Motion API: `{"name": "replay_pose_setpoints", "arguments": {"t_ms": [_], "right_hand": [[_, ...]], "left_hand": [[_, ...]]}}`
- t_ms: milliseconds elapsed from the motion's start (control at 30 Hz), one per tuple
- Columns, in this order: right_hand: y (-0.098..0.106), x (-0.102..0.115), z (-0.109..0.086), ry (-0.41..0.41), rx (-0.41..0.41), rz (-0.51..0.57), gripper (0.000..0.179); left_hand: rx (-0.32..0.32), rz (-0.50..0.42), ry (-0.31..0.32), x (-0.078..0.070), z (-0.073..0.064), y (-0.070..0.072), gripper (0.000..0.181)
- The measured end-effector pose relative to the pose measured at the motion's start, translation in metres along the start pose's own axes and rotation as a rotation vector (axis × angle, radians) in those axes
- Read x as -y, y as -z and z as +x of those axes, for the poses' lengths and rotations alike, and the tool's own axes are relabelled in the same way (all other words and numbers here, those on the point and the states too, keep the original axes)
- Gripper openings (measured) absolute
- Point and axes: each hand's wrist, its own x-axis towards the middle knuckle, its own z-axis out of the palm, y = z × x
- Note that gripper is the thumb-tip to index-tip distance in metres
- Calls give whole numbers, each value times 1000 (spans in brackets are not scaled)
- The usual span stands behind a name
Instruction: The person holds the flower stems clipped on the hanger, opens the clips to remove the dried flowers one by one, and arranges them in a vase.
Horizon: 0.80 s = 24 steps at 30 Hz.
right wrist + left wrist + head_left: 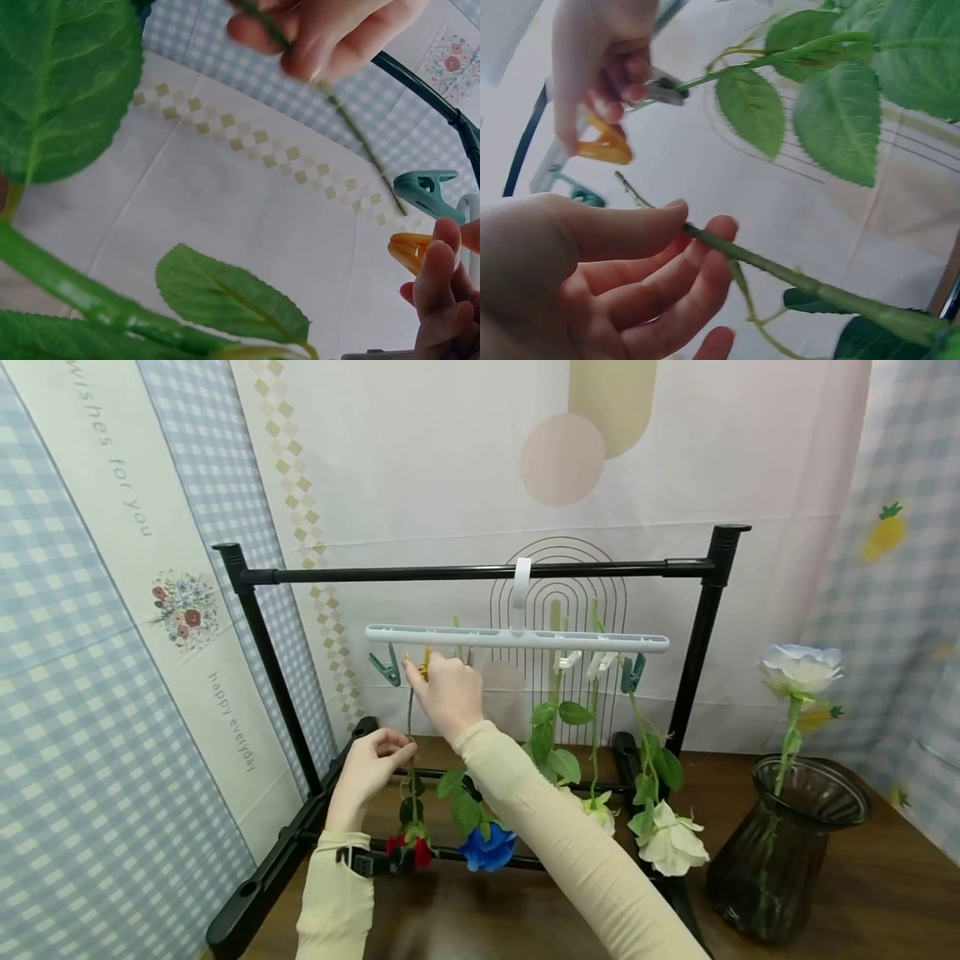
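My left hand [369, 772] pinches the thin stem [772, 268] of a red rose [422, 852] between thumb and fingers; the flower hangs head down. The stem's bare tip points up, just short of a yellow clip [607, 146]. My right hand [452, 693] pinches that clip below a pale blue hanger [450, 638]. In the right wrist view the yellow clip [409, 253] sits in the fingers beside a teal clip [426, 191]. A blue rose [487, 847] hangs upside down to the right of the red one, its upper stem partly hidden by my right hand.
The hanger hooks over a black rack's top bar [420, 573]. Cream roses [671, 843] hang from clips on its right half, behind and beside my right forearm. A dark glass vase [772, 860] with a white rose [801, 670] stands at the right on the wooden table.
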Motion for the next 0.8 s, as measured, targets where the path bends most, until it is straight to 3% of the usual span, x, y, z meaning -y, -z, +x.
{"name": "replay_pose_setpoints", "arguments": {"t_ms": [233, 400, 667, 800], "right_hand": [[-4, -9, 2, -36, -11, 11, 44], [1, -10, -1, -48, -38, 98, 42], [27, -7, -13, 23, -247, 270, 32], [45, -8, -23, 95, -329, 272, 27]], "left_hand": [[24, 25, -79, -10, -13, 9, 18], [28, 53, -135, -18, -20, 11, 18], [26, 66, -213, -30, -28, 11, 15], [9, 77, -238, -37, -35, 14, 17]]}}
